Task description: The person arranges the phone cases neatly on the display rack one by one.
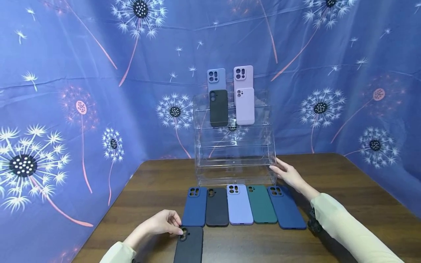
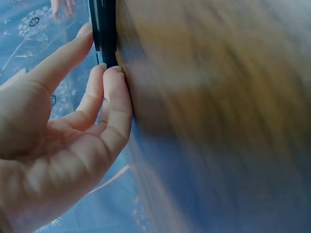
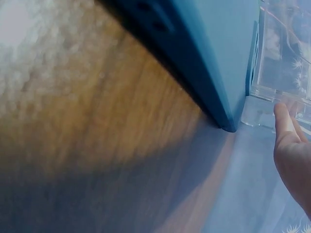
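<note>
My left hand (image 1: 164, 222) is at the top left corner of a black phone case (image 1: 189, 245). Its thumb rests on the case near the camera cutout, and the curled fingertips meet the edge, also close to a dark blue case (image 1: 194, 208). The left wrist view has this hand (image 2: 73, 116) at the dark case's end (image 2: 103, 24). My right hand (image 1: 291, 177) grips the lower right side of a clear tiered display stand (image 1: 235, 162), thumb in front, other fingers partly hidden behind. In the right wrist view, this hand (image 3: 291, 150) touches the clear plastic (image 3: 265, 104).
Beside the dark blue case lie a black case (image 1: 217, 208), a lavender case (image 1: 240, 204), a green case (image 1: 262, 204) and another blue case (image 1: 287, 208). On the stand's upper tiers are several cases, including a dark one (image 1: 218, 108) and a pink one (image 1: 245, 106). Patterned blue cloth hangs behind.
</note>
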`<state>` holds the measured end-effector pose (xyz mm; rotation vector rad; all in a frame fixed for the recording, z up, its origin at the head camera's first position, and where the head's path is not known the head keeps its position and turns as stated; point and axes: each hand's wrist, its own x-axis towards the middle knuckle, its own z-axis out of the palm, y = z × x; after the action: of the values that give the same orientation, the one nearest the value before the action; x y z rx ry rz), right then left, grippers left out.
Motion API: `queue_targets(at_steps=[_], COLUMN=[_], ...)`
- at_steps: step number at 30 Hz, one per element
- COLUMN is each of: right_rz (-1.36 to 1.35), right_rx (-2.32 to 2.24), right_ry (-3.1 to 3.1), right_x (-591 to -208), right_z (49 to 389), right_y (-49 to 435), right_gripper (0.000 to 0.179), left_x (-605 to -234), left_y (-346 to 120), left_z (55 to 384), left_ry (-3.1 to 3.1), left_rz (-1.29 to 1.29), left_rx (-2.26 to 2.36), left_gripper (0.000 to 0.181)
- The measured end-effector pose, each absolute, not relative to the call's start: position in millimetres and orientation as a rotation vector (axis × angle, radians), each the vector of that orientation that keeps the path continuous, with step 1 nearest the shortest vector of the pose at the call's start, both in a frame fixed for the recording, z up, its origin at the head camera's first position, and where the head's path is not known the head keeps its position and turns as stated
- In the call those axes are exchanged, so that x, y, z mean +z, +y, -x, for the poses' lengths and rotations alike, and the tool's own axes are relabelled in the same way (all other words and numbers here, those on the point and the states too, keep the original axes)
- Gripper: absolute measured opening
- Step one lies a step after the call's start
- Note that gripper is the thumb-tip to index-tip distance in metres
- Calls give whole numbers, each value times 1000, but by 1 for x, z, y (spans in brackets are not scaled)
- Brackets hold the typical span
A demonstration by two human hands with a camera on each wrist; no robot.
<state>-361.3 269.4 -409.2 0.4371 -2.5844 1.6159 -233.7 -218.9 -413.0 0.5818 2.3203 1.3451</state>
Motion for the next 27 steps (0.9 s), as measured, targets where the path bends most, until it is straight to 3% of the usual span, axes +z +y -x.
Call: queue_targets(at_steps=[11, 27], right_rz=[-419, -442], right_rx=[1573, 1557], right_ry=[-2604, -2580], right_x=[-407, -413], right_z=[359, 366], right_y=[276, 273], right_gripper=[72, 68], left_x=[-406, -408], left_y=[-226, -228], left_z=[234, 230], left_ry=[2296, 2395], left_rz=[-546, -699], left_rx=[1291, 1202], left_gripper=[27, 25])
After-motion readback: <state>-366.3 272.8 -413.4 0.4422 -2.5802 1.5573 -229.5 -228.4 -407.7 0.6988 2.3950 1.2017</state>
